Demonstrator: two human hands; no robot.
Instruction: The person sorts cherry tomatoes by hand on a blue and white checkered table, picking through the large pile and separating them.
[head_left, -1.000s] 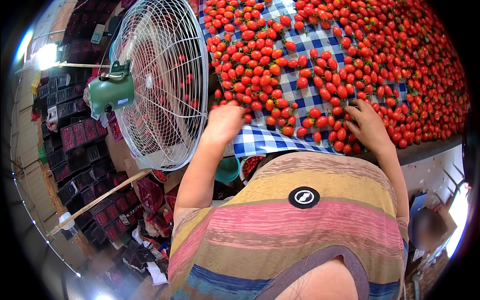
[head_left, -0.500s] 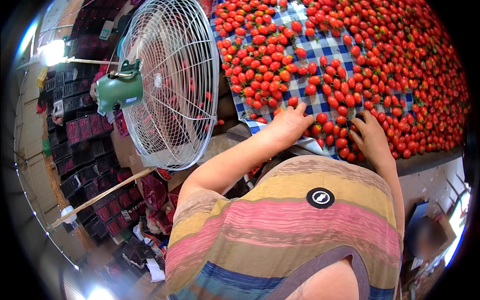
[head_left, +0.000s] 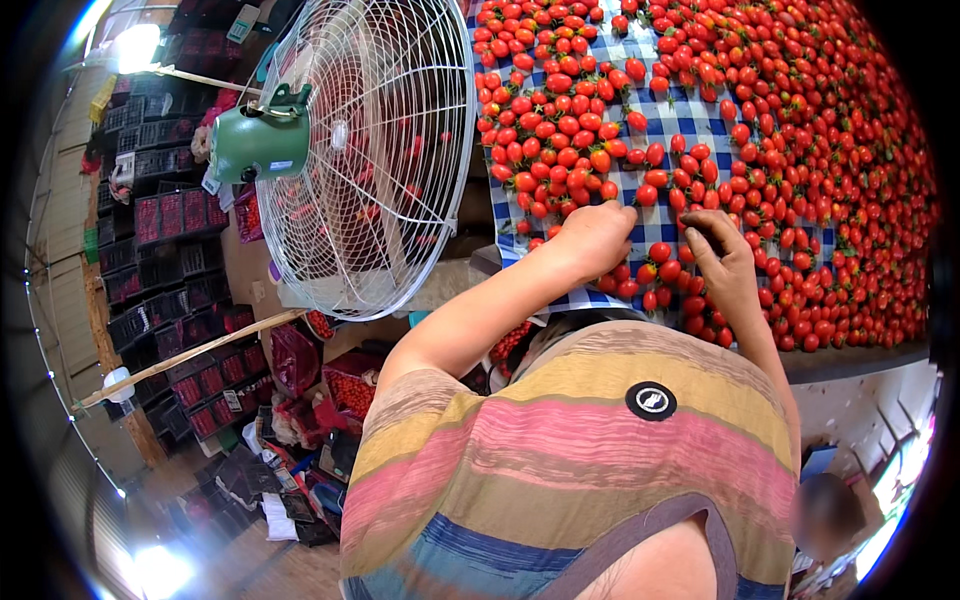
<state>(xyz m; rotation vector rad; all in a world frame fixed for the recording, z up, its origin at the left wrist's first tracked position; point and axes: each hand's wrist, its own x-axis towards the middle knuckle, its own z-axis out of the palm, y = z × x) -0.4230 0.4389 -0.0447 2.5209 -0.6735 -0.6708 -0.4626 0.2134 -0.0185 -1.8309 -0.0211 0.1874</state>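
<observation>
Many small red cherry tomatoes [head_left: 840,210], some with green stems, lie spread over a blue-and-white checked cloth [head_left: 668,118]. My left hand [head_left: 598,240] rests low among them near the cloth's front edge. Its fingers curl downward, and anything inside them is hidden by the back of the hand. A short way to the right, my right hand [head_left: 724,262] bends over the tomatoes with its thumb and fingertips close together. What lies between those tips is too small to make out. Loose tomatoes [head_left: 660,268] sit in the space between my hands.
A large wire-caged fan [head_left: 365,160] with a green motor [head_left: 260,140] stands close to my left arm. Stacked dark crates [head_left: 180,218] of red produce fill the left side. A wooden pole [head_left: 190,357] crosses there. Another person [head_left: 830,515] is at the lower right.
My left hand has curled its fingers in, and the right hand's thumb and fingertips have come closer together. The view has shifted, so the fan and cloth appear farther right.
</observation>
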